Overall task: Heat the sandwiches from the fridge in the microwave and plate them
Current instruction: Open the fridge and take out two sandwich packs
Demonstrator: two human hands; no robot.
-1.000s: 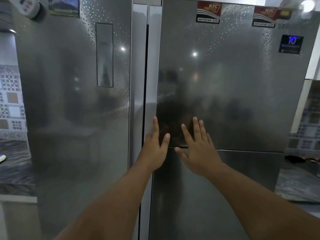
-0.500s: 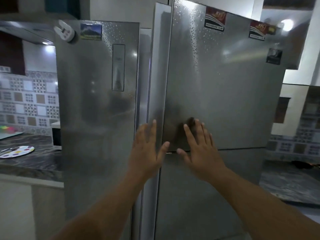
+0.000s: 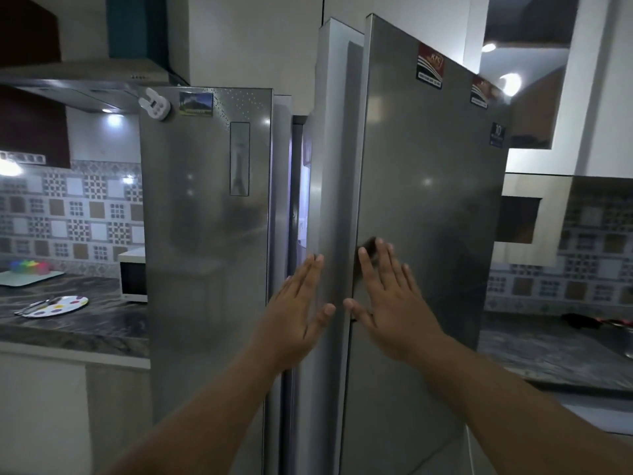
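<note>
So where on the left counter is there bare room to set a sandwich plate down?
The dark marbled counter shows bare stone along its front edge, and between the colourful dotted round plate and the white microwave. The back left is taken by a pale tray with coloured cups.

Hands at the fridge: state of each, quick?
Left hand: open, fingers straight, at the edge of the fridge door, holding nothing.
Right hand: open, flat against the door, holding nothing.

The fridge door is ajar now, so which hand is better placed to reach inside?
Probably the left hand: it hovers open beside the lit gap, while the right hand lies flat on the right door.
</note>
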